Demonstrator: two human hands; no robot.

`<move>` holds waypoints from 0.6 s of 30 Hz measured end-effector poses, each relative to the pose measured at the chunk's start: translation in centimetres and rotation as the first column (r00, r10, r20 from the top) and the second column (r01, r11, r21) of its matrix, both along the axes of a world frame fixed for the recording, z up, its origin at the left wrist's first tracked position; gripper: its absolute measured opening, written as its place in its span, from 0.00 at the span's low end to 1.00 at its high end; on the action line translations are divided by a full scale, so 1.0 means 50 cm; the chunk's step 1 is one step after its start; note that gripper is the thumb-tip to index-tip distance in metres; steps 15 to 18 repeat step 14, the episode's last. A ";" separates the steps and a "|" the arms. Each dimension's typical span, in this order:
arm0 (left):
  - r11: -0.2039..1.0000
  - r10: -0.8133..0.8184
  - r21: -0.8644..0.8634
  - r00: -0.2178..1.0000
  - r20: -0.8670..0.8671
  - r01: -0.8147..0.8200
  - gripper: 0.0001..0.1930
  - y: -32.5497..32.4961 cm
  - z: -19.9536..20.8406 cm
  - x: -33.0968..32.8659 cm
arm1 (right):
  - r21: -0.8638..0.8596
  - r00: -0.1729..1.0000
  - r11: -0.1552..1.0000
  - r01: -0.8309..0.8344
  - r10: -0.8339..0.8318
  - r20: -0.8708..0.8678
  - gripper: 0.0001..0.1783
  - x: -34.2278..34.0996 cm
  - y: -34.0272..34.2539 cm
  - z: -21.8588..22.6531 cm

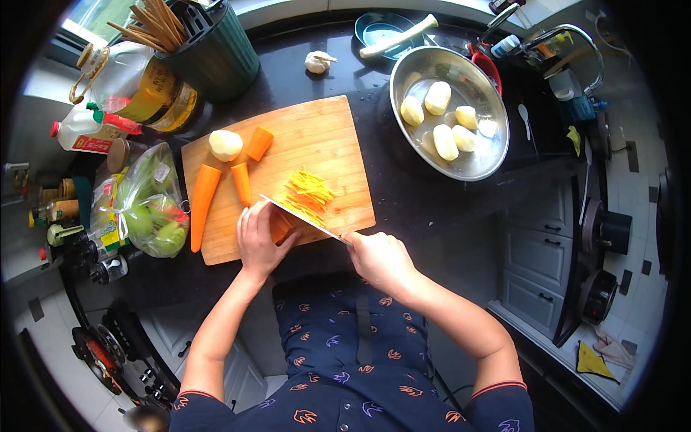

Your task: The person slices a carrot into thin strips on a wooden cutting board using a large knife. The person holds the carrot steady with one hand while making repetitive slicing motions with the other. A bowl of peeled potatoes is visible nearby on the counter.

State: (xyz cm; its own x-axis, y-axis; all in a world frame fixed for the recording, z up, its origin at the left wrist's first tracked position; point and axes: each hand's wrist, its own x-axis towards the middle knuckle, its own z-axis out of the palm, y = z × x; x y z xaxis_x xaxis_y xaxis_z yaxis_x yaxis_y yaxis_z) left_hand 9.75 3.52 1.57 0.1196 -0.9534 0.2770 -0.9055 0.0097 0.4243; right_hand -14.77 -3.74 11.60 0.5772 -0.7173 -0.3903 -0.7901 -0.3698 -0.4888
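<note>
A wooden cutting board (338, 133) lies on the dark counter before me. My right hand (378, 258) grips a knife (302, 217) whose blade slants up to the left across the board. Bent fingers of my left hand (259, 237) press on a piece of carrot (280, 227), partly hidden beside the blade. Just beyond the knife is a pile of carrot shreds (308, 193). Farther left on the board lie a long carrot piece (205, 205), a narrow carrot piece (241, 183), a short carrot chunk (260, 142) and a peeled potato (225, 145).
A steel basin (450, 162) with several peeled potatoes stands right of the board, near the sink tap (576, 32). Garlic (317, 62) lies behind the board. On the left are a bag of green vegetables (151, 205), an oil jug (137, 83) and a utensil holder (223, 61).
</note>
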 end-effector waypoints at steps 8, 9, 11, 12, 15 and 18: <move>0.997 0.075 0.002 0.996 0.051 -0.075 0.36 -0.018 0.014 -0.038 | 0.076 0.997 0.995 0.062 -0.064 0.029 0.11 0.001 0.013 -0.004; 0.995 0.095 0.006 0.993 0.064 -0.096 0.35 -0.019 0.010 -0.040 | 0.075 0.998 0.996 0.058 -0.061 0.035 0.11 0.001 0.012 -0.005; 0.993 0.117 0.005 0.990 0.080 -0.118 0.34 -0.022 0.004 -0.044 | 0.072 0.998 0.996 0.053 -0.056 0.042 0.11 0.000 0.011 -0.006; 0.993 0.121 -0.001 0.989 0.085 -0.121 0.33 -0.025 0.002 -0.044 | 0.084 0.998 0.995 0.052 -0.054 0.022 0.11 -0.001 0.010 -0.004; 0.994 0.107 0.014 0.992 0.070 -0.108 0.32 -0.027 -0.001 -0.037 | 0.105 0.999 0.993 0.046 -0.045 -0.012 0.12 0.001 0.005 0.003; 0.994 0.107 0.014 0.992 0.070 -0.108 0.32 -0.027 -0.001 -0.037 | 0.105 0.999 0.993 0.046 -0.045 -0.012 0.12 0.001 0.005 0.003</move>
